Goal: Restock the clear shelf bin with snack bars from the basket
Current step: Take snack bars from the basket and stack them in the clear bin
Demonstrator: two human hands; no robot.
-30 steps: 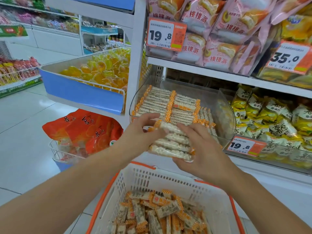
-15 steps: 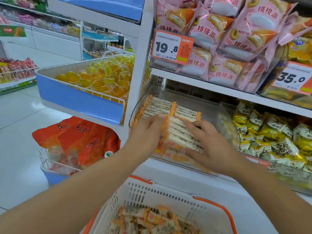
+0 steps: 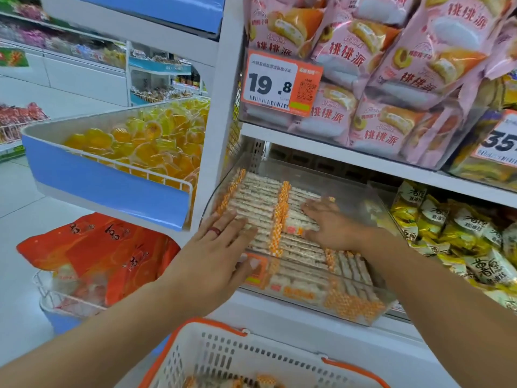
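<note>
A shop aisle with a pale tiled floor [image 3: 25,219] under bright, even light. White shelving [image 3: 335,152] carries pink pastry packs [image 3: 391,79] and an orange price tag [image 3: 281,82] above, yellow snack packs [image 3: 453,233] to the right. At left a blue-fronted bin [image 3: 106,186] holds yellow jelly cups [image 3: 145,147] above orange bags [image 3: 106,253]

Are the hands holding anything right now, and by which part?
Nothing is held. The left hand and right hand lie flat on the orange-ended white snack bars in the clear plastic bin.
</note>
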